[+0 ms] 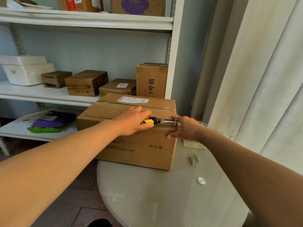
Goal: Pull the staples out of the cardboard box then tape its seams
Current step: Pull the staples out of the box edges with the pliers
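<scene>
The cardboard box (131,141) is sitting on the glass surface (164,194). The left hand (132,122) is squeezing pliers (157,120) on a stiff staple (175,120) at the soft top edge; the right hand (186,128), fingers straight, is bracing the corner.

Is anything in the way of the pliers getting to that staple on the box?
No, nothing visible. The left hand holds the pliers, and their tips already reach the staple at the cardboard box's right top edge. The right hand steadies that corner beside it.
</scene>
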{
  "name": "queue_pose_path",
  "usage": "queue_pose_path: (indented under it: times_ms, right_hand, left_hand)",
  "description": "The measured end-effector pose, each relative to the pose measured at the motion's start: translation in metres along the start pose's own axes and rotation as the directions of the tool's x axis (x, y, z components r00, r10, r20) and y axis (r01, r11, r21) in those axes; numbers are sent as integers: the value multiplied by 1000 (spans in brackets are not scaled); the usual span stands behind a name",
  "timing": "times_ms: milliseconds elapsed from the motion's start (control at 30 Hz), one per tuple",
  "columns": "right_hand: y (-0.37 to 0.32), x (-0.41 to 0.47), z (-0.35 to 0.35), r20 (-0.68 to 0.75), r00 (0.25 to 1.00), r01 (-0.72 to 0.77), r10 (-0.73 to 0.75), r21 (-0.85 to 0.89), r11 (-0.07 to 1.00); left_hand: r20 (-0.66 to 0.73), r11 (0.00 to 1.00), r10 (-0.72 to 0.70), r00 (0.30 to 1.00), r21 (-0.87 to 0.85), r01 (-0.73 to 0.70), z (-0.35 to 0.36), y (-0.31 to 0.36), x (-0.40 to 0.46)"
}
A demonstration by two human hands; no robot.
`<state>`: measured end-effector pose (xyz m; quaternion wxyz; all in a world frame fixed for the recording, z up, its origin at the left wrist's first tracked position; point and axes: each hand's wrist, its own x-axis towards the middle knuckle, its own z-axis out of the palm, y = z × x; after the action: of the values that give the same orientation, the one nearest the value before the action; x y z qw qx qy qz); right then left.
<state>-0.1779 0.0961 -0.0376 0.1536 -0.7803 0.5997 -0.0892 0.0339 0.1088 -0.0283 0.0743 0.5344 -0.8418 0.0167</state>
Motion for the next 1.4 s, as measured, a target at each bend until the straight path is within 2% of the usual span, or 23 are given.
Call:
queue_pose_path:
  times_ms: [333,500,700,800,867,933,1067,1400]
  right_hand:
    - [-2,0,-1,9,1000,1,-1,-20,1000]
    - [0,1,-1,10,1000,13,-13,19,1000]
    - [0,0,-1,24,999,41,-42,48,998]
    - [1,2,-2,50,997,51,-58,136,989]
    - [-1,1,-3,-13,998,64,-63,250,966]
    - [-3,-1,-7,-157,987,83,-34,314,946]
    - [-3,1,-13,-414,910,164,-2,356,920]
    - [-7,11,-17,-465,885,180,19,381,907]
  left_hand:
    - [-17,993,20,1000,120,-18,4,1,1]
    - [-35,1000,-13,999,-17,13,2,0,3]
    - [-17,999,-13,1000,30,14,1,0,3]
    - [-9,999,-21,1000,27,22,1,1,3]
    - [-8,999,-30,1000,28,30,0,1,3]
    - [-7,999,-44,999,30,44,0,2,2]
    - [-5,998,-63,998,22,63,-1,4,1]
    - [-16,996,-80,997,47,81,0,15,17]
